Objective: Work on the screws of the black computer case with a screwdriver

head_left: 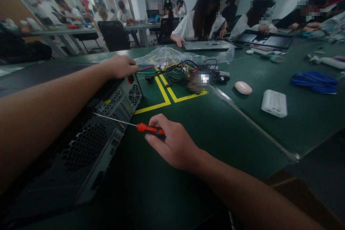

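Note:
A grey desktop computer case (88, 151) lies on its side on the green table (188, 125), its rear panel with fan grille and ports facing me. My right hand (174, 143) is closed round the red-and-black handle of a screwdriver (129, 124), whose thin shaft points left and meets the rear panel. My left hand (121, 66) rests on the far top corner of the case, fingers curled over its edge.
A tangle of cables (185, 72) and a plastic bag (172, 55) lie past yellow tape lines (164, 95). To the right sit a pink mouse (243, 87), a white box (274, 103) and blue gloves (315, 81). Several people work at laptops along the far side.

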`<state>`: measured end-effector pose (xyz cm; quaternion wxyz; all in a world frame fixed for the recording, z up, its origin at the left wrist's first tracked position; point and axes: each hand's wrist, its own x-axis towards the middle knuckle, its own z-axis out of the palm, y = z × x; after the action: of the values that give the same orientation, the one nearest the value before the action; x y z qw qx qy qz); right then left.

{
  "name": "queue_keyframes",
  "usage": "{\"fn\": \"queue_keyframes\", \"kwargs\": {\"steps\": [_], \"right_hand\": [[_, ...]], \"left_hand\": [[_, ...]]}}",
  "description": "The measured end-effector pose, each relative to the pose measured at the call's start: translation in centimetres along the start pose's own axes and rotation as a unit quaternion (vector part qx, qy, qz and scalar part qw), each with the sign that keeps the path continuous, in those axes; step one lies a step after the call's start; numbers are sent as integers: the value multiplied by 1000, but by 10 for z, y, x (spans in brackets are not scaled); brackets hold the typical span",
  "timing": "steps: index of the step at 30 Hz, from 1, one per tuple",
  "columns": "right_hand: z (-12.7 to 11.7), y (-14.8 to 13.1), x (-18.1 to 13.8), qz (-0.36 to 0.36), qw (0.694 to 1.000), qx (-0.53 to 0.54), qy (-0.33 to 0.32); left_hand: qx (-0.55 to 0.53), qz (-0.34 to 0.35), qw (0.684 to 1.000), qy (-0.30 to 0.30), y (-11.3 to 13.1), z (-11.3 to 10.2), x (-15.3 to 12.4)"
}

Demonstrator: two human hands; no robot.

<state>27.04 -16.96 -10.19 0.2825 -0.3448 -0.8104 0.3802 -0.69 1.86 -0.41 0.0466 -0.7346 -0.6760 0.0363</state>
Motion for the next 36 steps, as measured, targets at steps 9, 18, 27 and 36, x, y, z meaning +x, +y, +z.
{"fn": "queue_keyframes", "kwargs": {"steps": [9,18,27,36], "right_hand": [[1,1,1,-4,1000,0,7],[2,1,0,-1,1000,-1,14],[2,0,1,0,1000,10,12],[1,1,0,-12,999,13,33]], "left_hand": [[-39,6,999,17,-12,6,12],[-40,2,999,15,-10,4,11],[-25,4,1000,7,-8,3,10],[-11,-7,1000,1,-6,2,8]]}}
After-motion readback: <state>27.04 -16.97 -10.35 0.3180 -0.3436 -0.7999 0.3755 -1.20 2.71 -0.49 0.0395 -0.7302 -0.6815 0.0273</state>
